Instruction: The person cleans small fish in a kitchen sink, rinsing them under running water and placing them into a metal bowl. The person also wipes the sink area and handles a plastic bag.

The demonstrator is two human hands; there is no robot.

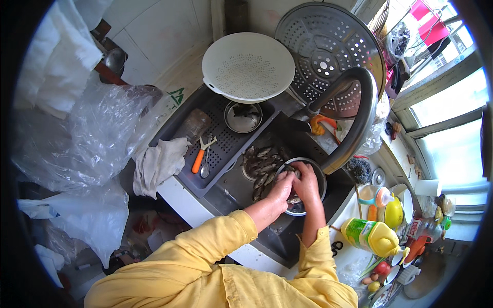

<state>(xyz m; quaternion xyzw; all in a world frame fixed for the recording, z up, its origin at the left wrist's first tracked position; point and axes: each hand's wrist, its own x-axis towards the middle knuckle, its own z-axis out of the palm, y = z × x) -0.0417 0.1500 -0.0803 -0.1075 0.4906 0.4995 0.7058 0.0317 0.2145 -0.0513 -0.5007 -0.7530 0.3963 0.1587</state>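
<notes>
Both my hands are together over a round metal bowl [322, 181] in the dark sink. My left hand [284, 188] reaches in from the left, its fingertips meeting those of my right hand [307, 181]. A fish [293, 169] partly shows between the fingers; which hand grips it is hard to tell. Below my palms another fish [294, 200] lies in the bowl. Several small fish [264, 165] lie in a heap on the sink floor beside the bowl, around the drain. The curved metal faucet [364, 115] arches above and to the right of the bowl.
A grey draining tray [181, 169] left of the basin holds an orange-handled peeler [198, 161], a spoon [205, 170] and a small metal bowl [243, 131]. A cloth [161, 165] hangs over its corner. A white colander [248, 67] and steamer plate [331, 50] stand behind; a yellow detergent bottle [369, 236] is at right.
</notes>
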